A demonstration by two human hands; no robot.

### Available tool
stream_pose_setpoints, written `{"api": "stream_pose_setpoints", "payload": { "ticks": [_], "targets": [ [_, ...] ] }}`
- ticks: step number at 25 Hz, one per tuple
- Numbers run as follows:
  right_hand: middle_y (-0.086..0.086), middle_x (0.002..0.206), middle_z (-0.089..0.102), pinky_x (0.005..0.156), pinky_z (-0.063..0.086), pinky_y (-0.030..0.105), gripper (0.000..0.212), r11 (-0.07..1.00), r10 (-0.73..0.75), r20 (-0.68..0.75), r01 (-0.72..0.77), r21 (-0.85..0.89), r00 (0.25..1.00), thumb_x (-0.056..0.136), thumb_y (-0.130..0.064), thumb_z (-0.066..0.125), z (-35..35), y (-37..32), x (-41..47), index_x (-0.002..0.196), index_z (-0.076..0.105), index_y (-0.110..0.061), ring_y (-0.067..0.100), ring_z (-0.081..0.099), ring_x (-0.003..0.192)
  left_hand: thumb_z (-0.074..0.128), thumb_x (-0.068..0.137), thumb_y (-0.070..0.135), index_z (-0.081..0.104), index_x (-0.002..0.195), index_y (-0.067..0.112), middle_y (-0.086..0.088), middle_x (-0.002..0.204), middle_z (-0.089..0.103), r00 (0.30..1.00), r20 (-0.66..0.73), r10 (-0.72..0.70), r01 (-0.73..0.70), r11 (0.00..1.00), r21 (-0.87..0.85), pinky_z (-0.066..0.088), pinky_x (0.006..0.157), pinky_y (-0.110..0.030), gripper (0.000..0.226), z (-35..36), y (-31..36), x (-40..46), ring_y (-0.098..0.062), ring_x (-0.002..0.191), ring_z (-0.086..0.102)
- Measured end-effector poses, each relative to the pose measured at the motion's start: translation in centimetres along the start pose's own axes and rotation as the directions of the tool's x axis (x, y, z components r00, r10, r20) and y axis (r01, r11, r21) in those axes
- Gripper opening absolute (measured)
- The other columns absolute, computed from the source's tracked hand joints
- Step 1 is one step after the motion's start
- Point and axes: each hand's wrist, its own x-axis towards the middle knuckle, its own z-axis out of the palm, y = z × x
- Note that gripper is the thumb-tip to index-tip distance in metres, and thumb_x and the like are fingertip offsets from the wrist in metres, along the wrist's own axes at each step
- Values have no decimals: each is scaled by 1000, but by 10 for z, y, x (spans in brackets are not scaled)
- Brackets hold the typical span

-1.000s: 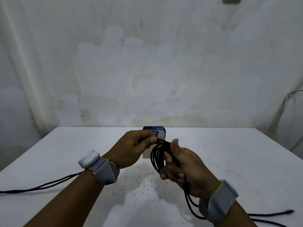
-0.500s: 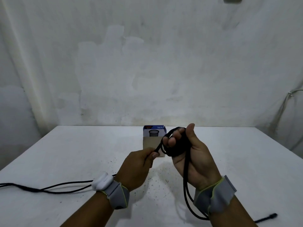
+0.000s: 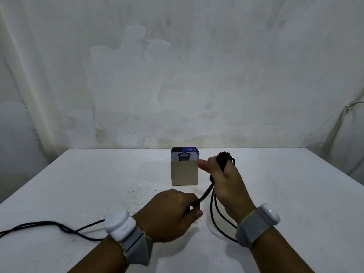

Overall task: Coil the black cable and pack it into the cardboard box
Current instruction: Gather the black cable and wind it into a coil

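While the black cable (image 3: 224, 160) sits bundled in the gripping right hand (image 3: 224, 180), the left hand (image 3: 173, 215) has dropped below it, pinching a fresh length; coiling continues, cardboard box (image 3: 184, 173) just beyond.

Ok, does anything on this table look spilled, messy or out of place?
Yes: fine dark specks are scattered over the white table in front of the cardboard box, like spilled grit. The uncoiled part of the black cable also trails in loose, crossing strands off the left edge. The box stands upright and looks undamaged.
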Motion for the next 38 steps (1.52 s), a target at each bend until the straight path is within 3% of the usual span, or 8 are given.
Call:
{"api": "stream_pose_setpoints", "payload": {
  "ticks": [3,7,11,14,20,24,32,38],
  "targets": [
    [-8,90,73,70,46,8,19,966,-36,123,67,-251,992,97,-34,48,0,9,-6,96,58,-18,-2,66,84,46,94,44,63,102,26,12,76,60,996,73,48,-48,999,-5,34,61,-20,27,-17,5,3,-8,63,51],
    [-3,61,67,62,54,30,31,900,25,262,92,-425,965,97,-45,42,1,8,-13,82,54,-20,7,67,58,55,92,38,64,90,31,22,61,51,996,46,78,-76,996,-52,32,55,-13,12,-44,-1,11,0,57,52],
    [-1,41,55,71,59,48,59,963,117,334,-26,-267,935,87,-65,31,1,1,-18,68,58,-16,21,57,42,64,84,41,64,82,27,13,71,64,997,-39,62,-67,988,-140,49,60,-26,14,-61,-12,22,-4,66,58],
    [-3,40,48,70,58,48,63,985,159,432,-112,-131,888,83,-72,31,0,-9,-19,60,56,-20,18,46,38,65,84,38,65,86,24,8,79,68,991,-122,58,-84,972,-221,55,69,-35,14,-64,-20,26,-10,73,62],
    [-4,34,41,60,53,33,53,976,96,592,-193,102,800,86,-62,51,-9,-25,-23,59,54,-18,14,37,30,54,90,31,67,86,20,16,74,66,957,-290,22,-138,913,-385,44,64,-14,18,-47,-27,25,-5,73,60],
    [-5,31,36,61,51,34,47,927,26,581,-237,290,814,89,-51,52,-16,-28,-23,58,52,-15,14,33,28,50,94,25,68,86,18,31,70,61,930,-361,-70,-89,910,-405,37,59,-6,21,-35,-37,24,4,68,55],
    [-6,31,32,61,53,30,58,721,43,422,-321,614,905,86,-67,39,-19,-34,-12,61,51,-15,11,32,26,43,91,39,68,96,22,33,69,62,921,-337,-195,39,908,-418,37,59,-4,31,1,-45,8,9,66,55],
    [1,46,52,63,58,30,54,696,185,126,-221,684,975,75,-67,48,-10,-25,-1,63,59,-16,19,55,43,27,96,50,58,113,28,5,105,69,980,-157,-121,113,992,-60,46,79,-27,41,23,-27,3,-15,90,61]
  ]
}}
